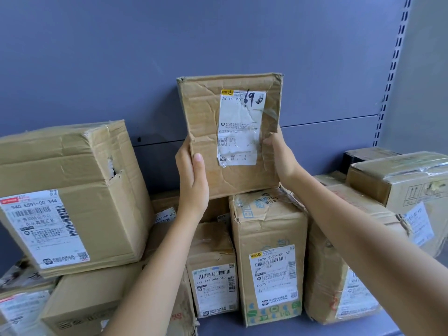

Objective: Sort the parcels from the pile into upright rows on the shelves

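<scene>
I grip the flat, creased brown cardboard parcel (206,141) upright, long axis vertical, left hand (192,180) and right hand (282,156) curled round its side edges. It sits directly over the tall brown carton (269,229), contact unclear.

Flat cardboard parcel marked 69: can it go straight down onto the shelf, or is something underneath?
Blocked. The left hand and right hand hold the parcel above a tall brown carton with blue-green print and a shorter carton beside it. Only the grey shelf's front strip shows bare.

Flat parcel (230,137) stands atop upright parcel (269,251), between other parcels.
</scene>
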